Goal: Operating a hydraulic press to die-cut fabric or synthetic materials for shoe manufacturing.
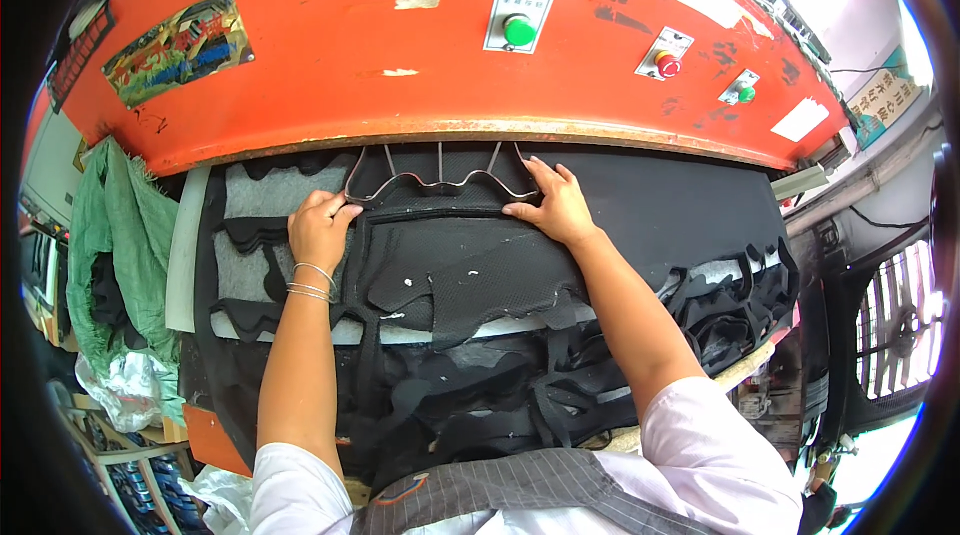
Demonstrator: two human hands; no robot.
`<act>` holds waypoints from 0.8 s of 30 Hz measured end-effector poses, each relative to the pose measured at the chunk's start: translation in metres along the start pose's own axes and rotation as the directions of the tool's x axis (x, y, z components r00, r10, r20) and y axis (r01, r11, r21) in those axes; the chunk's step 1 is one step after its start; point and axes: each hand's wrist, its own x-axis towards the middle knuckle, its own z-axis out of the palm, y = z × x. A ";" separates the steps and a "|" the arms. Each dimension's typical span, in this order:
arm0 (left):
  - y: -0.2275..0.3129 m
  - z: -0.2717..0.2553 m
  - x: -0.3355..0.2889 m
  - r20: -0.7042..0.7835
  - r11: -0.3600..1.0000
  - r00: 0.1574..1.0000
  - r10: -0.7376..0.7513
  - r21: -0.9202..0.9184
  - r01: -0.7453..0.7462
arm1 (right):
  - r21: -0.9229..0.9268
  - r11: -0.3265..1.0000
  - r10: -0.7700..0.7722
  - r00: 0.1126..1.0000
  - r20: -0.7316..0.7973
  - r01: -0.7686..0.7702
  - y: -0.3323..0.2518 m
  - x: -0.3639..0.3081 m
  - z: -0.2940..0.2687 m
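A metal cutting die [440, 183] with a wavy front edge and thin cross bars lies on black sheet material [660, 205], its far part hidden beneath the orange machine. My left hand [322, 225] pinches the die's left corner between thumb and fingers. At its right corner my right hand [555, 203] grips with the thumb in front and the fingers behind. Just in front of the die lies a cut black textured piece [470, 280] with small white scraps on it. Left of it, cut-out gaps in the black sheet show a grey layer [265, 195].
The orange machine beam [400, 45] spans the far side, carrying a green button [519, 31], a red button [668, 64] and a smaller green one [746, 94]. Black offcuts [480, 395] hang along the near edge. A green sack [125, 245] stands left, a fan [900, 325] right.
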 end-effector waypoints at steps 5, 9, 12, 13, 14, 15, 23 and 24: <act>-0.005 -0.001 0.012 -0.124 0.999 0.992 0.040 -0.021 -0.043 | 0.082 0.995 0.064 0.997 -0.038 -0.061 0.006 0.004 -0.018; 0.052 -0.007 0.038 -0.308 0.983 0.938 0.161 -0.036 -0.180 | 0.616 0.783 0.473 0.727 -0.498 -0.088 0.066 -0.005 -0.078; 0.136 0.003 0.065 -0.035 0.900 0.984 0.172 -0.400 -0.172 | 0.453 0.891 0.412 0.359 -0.837 0.033 0.103 0.037 -0.159; 0.165 0.007 0.074 0.015 0.858 0.969 0.248 -0.469 -0.212 | 0.396 0.914 0.342 0.353 -0.871 0.090 0.135 0.045 -0.188; 0.184 0.007 0.084 0.063 0.841 0.946 0.318 -0.480 -0.250 | 0.305 0.952 0.296 0.213 -0.931 0.013 0.137 0.063 -0.198; 0.208 0.008 0.092 0.057 0.802 0.920 0.389 -0.513 -0.307 | 0.228 0.966 0.246 0.160 -0.956 -0.119 0.156 0.071 -0.213; 0.255 0.010 0.160 0.143 0.888 0.878 0.456 -0.143 -0.438 | 0.300 0.915 0.352 0.171 -0.920 -0.270 0.192 0.103 -0.222; 0.255 0.016 0.160 0.138 0.884 0.881 0.452 -0.205 -0.421 | 0.325 0.907 0.379 0.188 -0.906 -0.267 0.196 0.101 -0.222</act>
